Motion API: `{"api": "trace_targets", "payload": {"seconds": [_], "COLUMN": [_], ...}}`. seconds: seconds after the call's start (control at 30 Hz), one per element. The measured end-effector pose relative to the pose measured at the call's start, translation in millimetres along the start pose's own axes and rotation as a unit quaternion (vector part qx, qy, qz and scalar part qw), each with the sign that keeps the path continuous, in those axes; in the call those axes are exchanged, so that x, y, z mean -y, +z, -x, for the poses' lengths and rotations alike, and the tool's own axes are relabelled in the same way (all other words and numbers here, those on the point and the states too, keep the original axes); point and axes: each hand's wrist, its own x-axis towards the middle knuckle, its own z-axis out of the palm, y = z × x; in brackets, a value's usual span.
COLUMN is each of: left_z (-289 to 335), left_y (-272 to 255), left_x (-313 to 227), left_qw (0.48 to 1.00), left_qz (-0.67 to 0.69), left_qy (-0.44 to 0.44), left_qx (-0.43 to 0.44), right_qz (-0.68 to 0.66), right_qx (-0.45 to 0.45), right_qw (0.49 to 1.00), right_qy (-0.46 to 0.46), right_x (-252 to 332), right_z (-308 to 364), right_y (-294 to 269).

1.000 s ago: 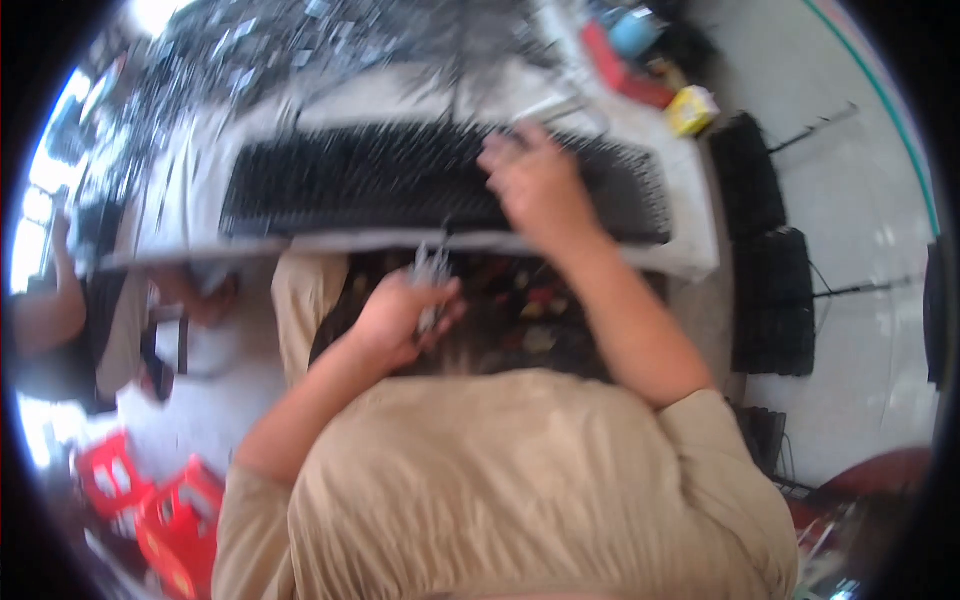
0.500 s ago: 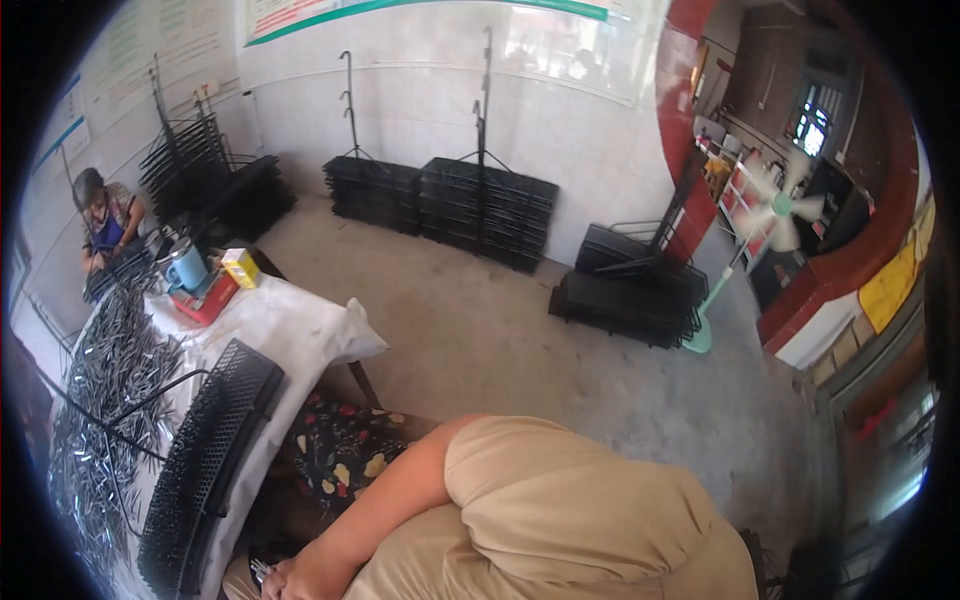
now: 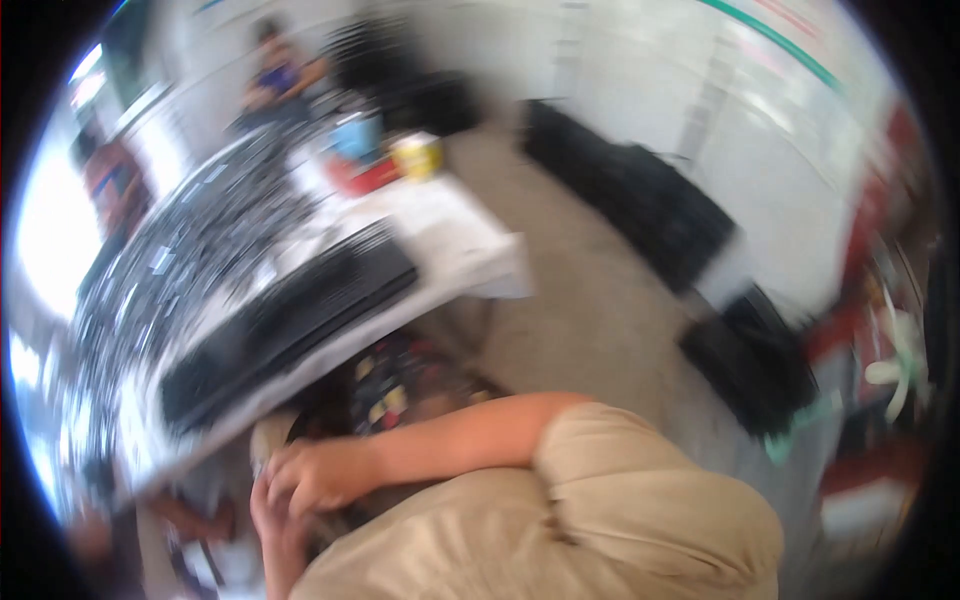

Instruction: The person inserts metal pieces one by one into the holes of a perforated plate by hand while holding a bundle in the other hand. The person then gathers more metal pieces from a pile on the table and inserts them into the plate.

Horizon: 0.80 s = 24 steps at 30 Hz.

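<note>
A: Where do we find the two hands in this frame?

B: We see them together at lower left, below the near edge of the white-covered tabletop (image 3: pixel 465 225). The right hand (image 3: pixel 325 475) reaches across the body from a tan sleeve (image 3: pixel 630 480) and meets the left hand (image 3: pixel 278 520), which rises from the lower edge.

A: And the fingers (image 3: pixel 285 470)?

B: We make out the right hand's bent, its tips against the left hand. Blur and overlap hide the rest; we cannot tell how far open either hand is, or whether anything is gripped between them.

A: What lies nearest on the tabletop?

B: We have a long black panel (image 3: pixel 290 320) resting along the near edge, slanting up to the right, apart from both hands. Just beyond it spreads a heap of thin dark and silvery pieces (image 3: pixel 210 210).

A: Around them?

B: At the far right corner we count a blue container (image 3: pixel 355 135), a red tray (image 3: pixel 365 178) beneath it and a yellow box (image 3: pixel 416 157) beside them. A seated person (image 3: pixel 280 80) appears past the far end, a second person (image 3: pixel 115 185) on the left. We note black racks (image 3: pixel 630 190) along the wall, a fan (image 3: pixel 897 350) at far right, and a dark patterned cloth (image 3: pixel 410 365) below the tabletop, near the hands.
</note>
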Motion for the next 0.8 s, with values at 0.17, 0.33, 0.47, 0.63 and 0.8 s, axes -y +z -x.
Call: {"api": "trace_targets", "payload": {"seconds": [0.17, 0.33, 0.47, 0.63, 0.8], "left_z": [-14, -40, -82, -113, -136], "left_y": [20, -12, 4, 25, 42], "left_x": [-9, -10, -36, -65, -90], "left_qw": [0.983, 0.976, 0.974, 0.969, 0.978], "left_qz": [0.068, 0.157, 0.181, 0.181, 0.162], "left_qy": [-0.069, -0.080, -0.093, -0.102, -0.063], "left_qx": [-0.158, -0.127, -0.101, -0.131, -0.115], "right_qz": [0.071, 0.094, 0.071, 0.120, 0.137], "right_qx": [0.067, 0.111, 0.084, 0.043, -0.002], "right_qw": [0.994, 0.988, 0.990, 0.991, 0.991], "right_qy": [0.042, 0.048, 0.088, 0.033, 0.005], "right_x": [2, -26, -64, -89, -113], "right_z": [-6, -13, -13, -28, -45], "right_y": [-7, -18, -39, -68, -84]}}
